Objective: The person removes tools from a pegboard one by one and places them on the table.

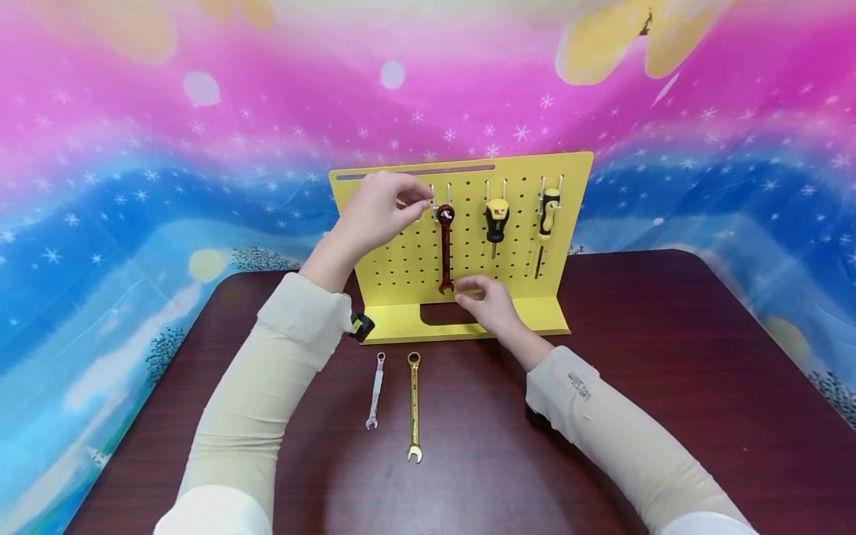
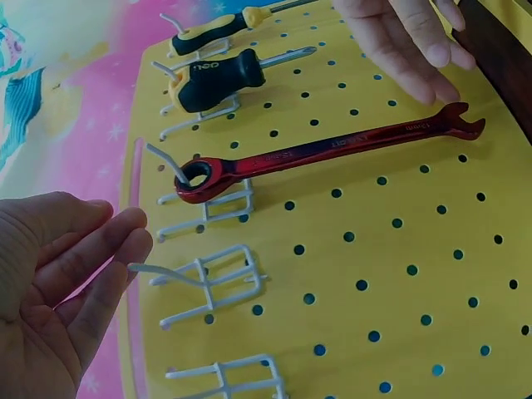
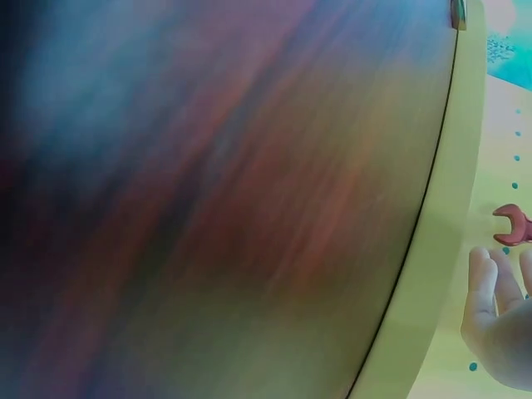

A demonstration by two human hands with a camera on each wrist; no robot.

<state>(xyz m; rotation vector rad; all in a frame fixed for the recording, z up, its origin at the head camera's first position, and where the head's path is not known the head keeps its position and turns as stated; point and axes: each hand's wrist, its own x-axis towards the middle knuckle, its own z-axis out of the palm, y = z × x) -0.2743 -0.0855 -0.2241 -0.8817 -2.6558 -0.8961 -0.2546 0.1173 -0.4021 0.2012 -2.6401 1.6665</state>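
Red wrench [image 1: 446,249] looks hung; my left hand [image 1: 384,208], right hand [image 1: 493,305] loose, empty. Probably grab gold wrench [image 1: 414,405], 6 o'clock, next.

Printed cloth backdrop [image 1: 468,82] wraps 8 through 12 to 4 o'clock: pink over blue, white snowflakes, yellow wing shapes [image 1: 602,44] near 1, yellowish disc [image 1: 207,265] at 9. Dark red-brown desk [image 1: 642,401], rounded far corners, glare at 6.

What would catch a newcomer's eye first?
Probably the yellow pegboard on the dark table, before a colourful backdrop. A red wrench hangs on it, left hand near its top, right hand near its bottom. Two screwdrivers hang to its right, and two more wrenches lie in front of the pegboard.
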